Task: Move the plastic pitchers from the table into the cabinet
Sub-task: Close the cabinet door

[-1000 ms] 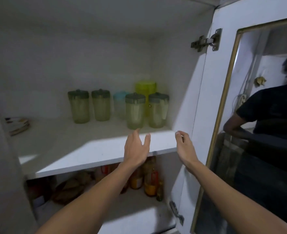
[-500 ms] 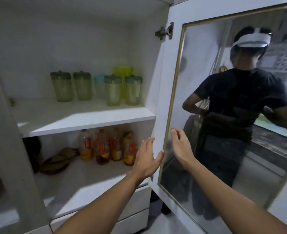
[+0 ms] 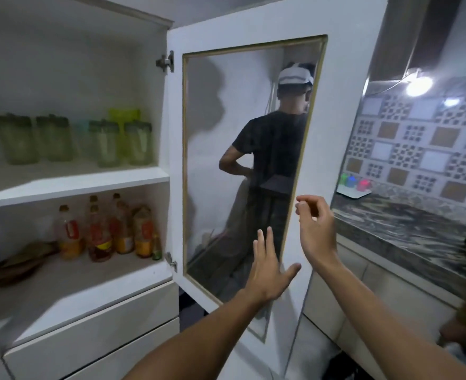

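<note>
Since the earlier frames, both hands had been drawn back from the upper shelf (image 3: 72, 185) and were held in front of the open cabinet door (image 3: 336, 127), and the view had been swung to the right so that a countertop (image 3: 407, 229) was brought into sight.

In the head view, the plastic pitchers (image 3: 108, 142) were seen standing upright on the upper shelf of the white cabinet (image 3: 70, 28), grouped toward the right end. Four were made of pale green translucent plastic with darker green lids; two were set at the left, two nearer the front on the right. Behind these, a small pale blue pitcher and a taller yellow-green one were partly hidden. All were blurred, so finer detail could not be made out.

On the lower shelf (image 3: 70, 272), a cluster of bottles (image 3: 108, 231) with red and yellow labels was seen, with a brown bundle to their left.

The left hand (image 3: 270, 270) was held flat with its fingers spread, empty, over the lower part of the door's glass panel (image 3: 240, 165); whether the glass was touched could not be told. The right hand (image 3: 314, 229) was raised beside the door's outer edge, fingers loosely curled, nothing grasped. A person in a dark shirt was mirrored in the glass. Small coloured cups (image 3: 353, 182) were set on the far countertop, against a patterned tile wall (image 3: 423, 138).
</note>
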